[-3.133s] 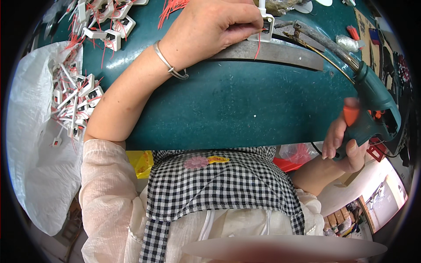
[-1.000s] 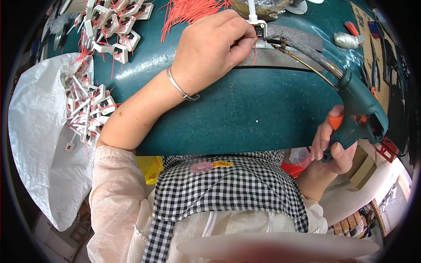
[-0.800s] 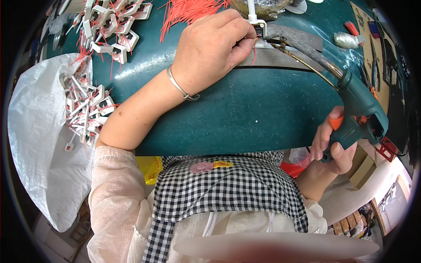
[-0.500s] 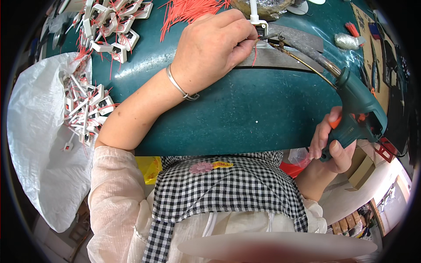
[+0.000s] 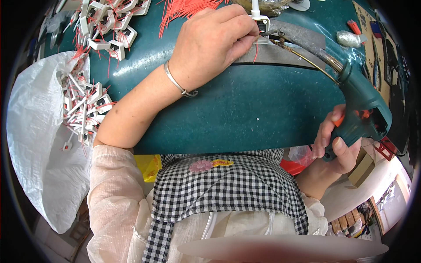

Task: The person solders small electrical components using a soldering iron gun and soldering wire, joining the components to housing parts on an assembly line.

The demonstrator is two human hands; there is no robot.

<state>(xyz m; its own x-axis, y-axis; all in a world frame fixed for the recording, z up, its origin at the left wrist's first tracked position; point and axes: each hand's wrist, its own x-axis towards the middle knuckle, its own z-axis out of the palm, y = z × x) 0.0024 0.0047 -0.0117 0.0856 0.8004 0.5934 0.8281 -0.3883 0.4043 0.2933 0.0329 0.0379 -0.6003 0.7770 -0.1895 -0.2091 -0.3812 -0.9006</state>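
Currently, the green soldering gun [image 5: 362, 98] is gripped in the right hand [image 5: 344, 158], its long axis angled away and leftward toward the white housing [image 5: 262, 18], seen just right of the nearer left hand [image 5: 215, 39], by whose fingers [image 5: 246, 27] a red wire [image 5: 256, 52] is apparently pinched.

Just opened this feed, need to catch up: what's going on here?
A person's left hand pinches a red wire at a white housing. The right hand grips a green soldering gun, its tip close to that housing; whether it touches the wire can't be told. More wired housings are piled to the left on the green table.
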